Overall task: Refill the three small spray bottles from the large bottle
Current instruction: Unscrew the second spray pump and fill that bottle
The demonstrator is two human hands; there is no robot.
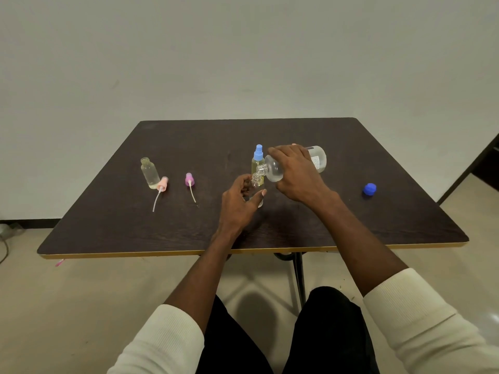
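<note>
My right hand (295,172) grips the large clear bottle (318,159), tipped almost flat with its open neck (260,170) just over the mouth of a small uncapped bottle (256,184). My left hand (239,201) holds that small bottle upright on the dark table (351,222). Right behind it stands a small bottle with a blue spray cap (258,156), filled with yellowish liquid. At the left stands a third small bottle (149,172), uncapped, with liquid inside. A pink spray head (162,184) lies beside it and a purple spray head (189,180) lies further right.
The large bottle's blue cap (369,189) lies on the table at the right. The table's front edge (162,254) runs just above my knees. A dark doorway or furniture edge (486,160) stands at the far right, cables on the floor at the left.
</note>
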